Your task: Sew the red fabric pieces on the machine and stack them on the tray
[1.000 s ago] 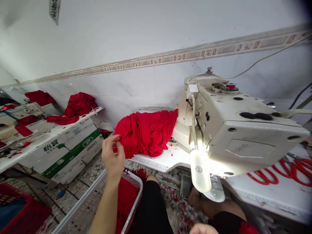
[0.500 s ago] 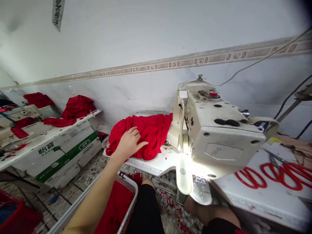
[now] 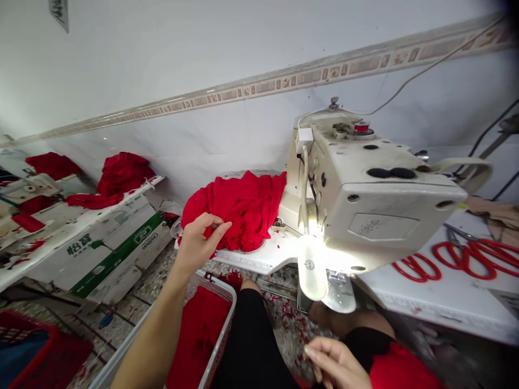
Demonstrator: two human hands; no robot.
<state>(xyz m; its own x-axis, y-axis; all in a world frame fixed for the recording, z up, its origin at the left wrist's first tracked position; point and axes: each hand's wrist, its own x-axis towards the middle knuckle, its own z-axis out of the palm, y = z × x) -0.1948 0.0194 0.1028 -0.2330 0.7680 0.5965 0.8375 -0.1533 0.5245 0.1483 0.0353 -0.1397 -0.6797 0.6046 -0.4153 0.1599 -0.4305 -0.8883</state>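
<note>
My left hand point(image 3: 199, 242) reaches out to a pile of red cloth point(image 3: 243, 208) on the left end of the white sewing table point(image 3: 263, 258); its fingers pinch the cloth's near edge. My right hand point(image 3: 336, 364) rests low by my lap, fingers loosely curled, next to a bit of red cloth point(image 3: 401, 367) on my thigh. Whether it holds anything is unclear. A cream sewing machine point(image 3: 377, 189) stands to the right of the pile, its lamp point(image 3: 311, 265) lit.
A white perforated basket point(image 3: 198, 335) with red cloth sits under my left arm. Red scissors point(image 3: 466, 259) lie on the table at right. At left stand cardboard boxes point(image 3: 109, 248), more red cloth point(image 3: 121, 173) and a red crate point(image 3: 36, 356). A tiled wall is behind.
My left hand went from hovering near the pile, to lying flat on it, to pinching its edge. My right hand has come into view at the bottom. The camera shifted slightly.
</note>
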